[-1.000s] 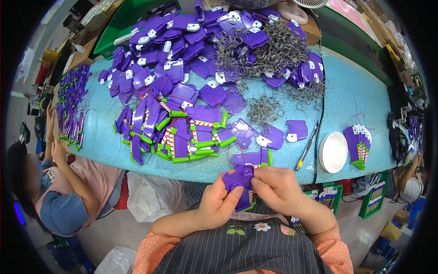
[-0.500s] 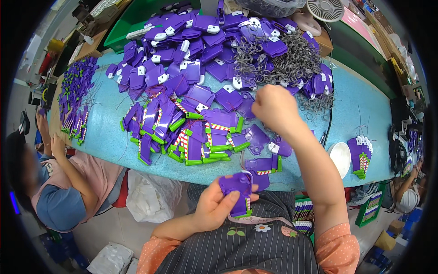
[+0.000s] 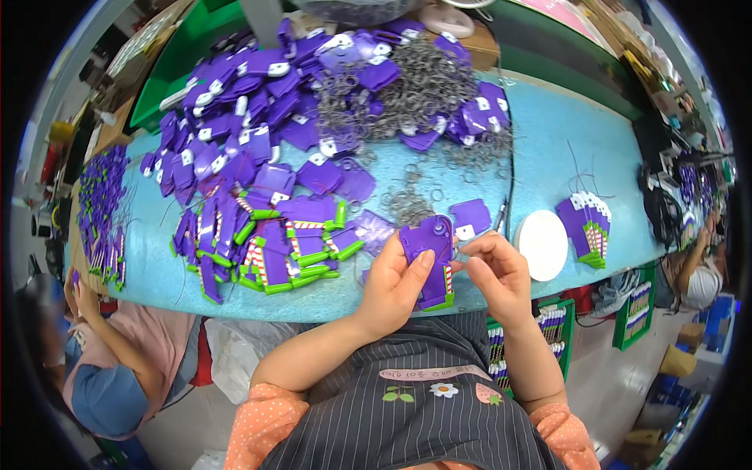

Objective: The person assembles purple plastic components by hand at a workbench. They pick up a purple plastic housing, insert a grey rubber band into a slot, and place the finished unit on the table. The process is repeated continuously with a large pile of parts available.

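My left hand is closed around a purple plastic shell with a red-and-white striped strip and a green lower end, the thumb lying across its face. A thin dark wire runs along the shell's upper right. Close against the shell's right edge, my right hand pinches with thumb and forefinger; what lies between the fingertips is too small to name. Just beyond the hands is a small heap of grey metal rings. A loose purple piece with a white tab lies behind my right hand.
Purple-and-white pieces are piled at the back left, a large ring heap beside them. Green-ended shells lie left. To the right are a white round dish and a fanned stack. A co-worker sits left.
My right hand has come back from among the loose pieces and rings to the shell's right edge. The shell in my left hand is now held over the table edge. The view has shifted.
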A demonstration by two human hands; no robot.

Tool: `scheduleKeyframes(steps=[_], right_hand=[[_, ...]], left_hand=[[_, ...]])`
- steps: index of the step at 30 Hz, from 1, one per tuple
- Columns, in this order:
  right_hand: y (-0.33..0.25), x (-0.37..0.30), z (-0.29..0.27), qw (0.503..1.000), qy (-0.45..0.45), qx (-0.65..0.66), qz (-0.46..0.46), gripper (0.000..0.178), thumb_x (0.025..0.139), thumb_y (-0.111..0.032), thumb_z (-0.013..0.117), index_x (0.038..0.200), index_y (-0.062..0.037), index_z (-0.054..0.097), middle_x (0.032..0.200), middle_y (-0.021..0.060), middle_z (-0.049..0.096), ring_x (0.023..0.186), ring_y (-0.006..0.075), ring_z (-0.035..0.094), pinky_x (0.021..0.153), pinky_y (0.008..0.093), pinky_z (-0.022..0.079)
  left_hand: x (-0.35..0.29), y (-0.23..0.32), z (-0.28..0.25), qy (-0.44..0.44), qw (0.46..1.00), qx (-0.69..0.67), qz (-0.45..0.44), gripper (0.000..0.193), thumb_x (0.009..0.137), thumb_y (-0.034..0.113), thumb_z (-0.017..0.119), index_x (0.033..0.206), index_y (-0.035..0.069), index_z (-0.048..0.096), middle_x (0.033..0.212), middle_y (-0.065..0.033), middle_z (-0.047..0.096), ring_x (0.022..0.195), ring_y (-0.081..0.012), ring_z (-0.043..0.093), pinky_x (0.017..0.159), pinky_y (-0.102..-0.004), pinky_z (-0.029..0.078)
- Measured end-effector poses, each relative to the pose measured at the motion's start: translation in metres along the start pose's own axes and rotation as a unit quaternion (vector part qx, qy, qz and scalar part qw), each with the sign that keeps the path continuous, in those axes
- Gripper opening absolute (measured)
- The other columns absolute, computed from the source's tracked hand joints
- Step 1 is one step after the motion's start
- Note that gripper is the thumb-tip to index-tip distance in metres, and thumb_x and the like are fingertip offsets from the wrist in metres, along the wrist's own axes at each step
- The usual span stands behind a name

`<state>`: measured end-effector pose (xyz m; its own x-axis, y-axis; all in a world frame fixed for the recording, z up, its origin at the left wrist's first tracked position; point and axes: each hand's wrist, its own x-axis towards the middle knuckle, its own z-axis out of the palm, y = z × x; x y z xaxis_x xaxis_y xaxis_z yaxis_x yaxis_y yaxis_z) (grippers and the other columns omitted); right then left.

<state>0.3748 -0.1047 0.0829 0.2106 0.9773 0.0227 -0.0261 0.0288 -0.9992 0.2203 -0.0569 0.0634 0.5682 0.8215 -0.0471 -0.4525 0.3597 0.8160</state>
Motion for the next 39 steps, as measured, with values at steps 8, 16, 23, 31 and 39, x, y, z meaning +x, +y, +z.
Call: scheduleKeyframes(steps=[8,16,23,31,39], right_hand=[[-0.013,0.000,-0.022,0.942,0.130,-0.249,-0.184,0.003,0.079,0.001,0.060,0.078,0.0014,0.058,0.096,0.0109,0.051,0.074,0.0130,0.049,0.059,0.0216,0.039],[-0.039,-0.018,-0.096,0.876,0.214,-0.405,-0.150,0.007,0.073,0.004,0.064,0.079,0.0020,0.061,0.089,0.0090,0.054,0.078,0.0170,0.052,0.067,0.0264,0.041],[-0.013,-0.031,-0.107,0.878,0.187,-0.429,-0.105,0.006,0.076,0.001,0.063,0.081,0.0021,0.059,0.084,0.0085,0.052,0.076,0.0180,0.052,0.067,0.0265,0.041],[-0.038,-0.053,-0.042,0.980,0.132,-0.098,-0.114,0.006,0.086,0.003,0.047,0.090,-0.0005,0.049,0.094,0.0089,0.046,0.079,0.0120,0.044,0.071,0.0229,0.038],[-0.018,-0.057,-0.007,0.997,-0.038,0.060,-0.013,0.004,0.091,-0.003,0.046,0.094,0.0003,0.046,0.115,0.0159,0.046,0.090,0.0117,0.049,0.081,0.0263,0.043]], left_hand=[[0.023,0.015,0.020,-0.022,0.995,0.097,-0.005,0.031,0.096,0.013,0.044,0.124,-0.001,0.038,0.117,-0.0148,0.055,0.101,-0.0194,0.059,0.085,-0.0315,0.050],[0.086,0.069,0.004,0.047,0.986,0.160,0.029,0.021,0.095,0.013,0.046,0.112,0.001,0.045,0.095,-0.0087,0.059,0.083,-0.0175,0.064,0.067,-0.0265,0.053],[0.018,0.066,0.025,0.010,0.992,0.108,-0.058,0.026,0.095,0.009,0.042,0.120,0.000,0.040,0.108,-0.0131,0.058,0.090,-0.0184,0.063,0.070,-0.0277,0.052],[-0.046,0.018,0.033,-0.130,0.978,0.009,-0.165,0.037,0.094,-0.001,0.035,0.130,-0.001,0.027,0.125,-0.0205,0.047,0.113,-0.0281,0.052,0.096,-0.0391,0.044],[-0.056,0.026,0.032,-0.075,0.985,0.044,-0.149,0.033,0.094,0.003,0.041,0.125,-0.006,0.033,0.112,-0.0143,0.057,0.104,-0.0160,0.057,0.087,-0.0280,0.047]])
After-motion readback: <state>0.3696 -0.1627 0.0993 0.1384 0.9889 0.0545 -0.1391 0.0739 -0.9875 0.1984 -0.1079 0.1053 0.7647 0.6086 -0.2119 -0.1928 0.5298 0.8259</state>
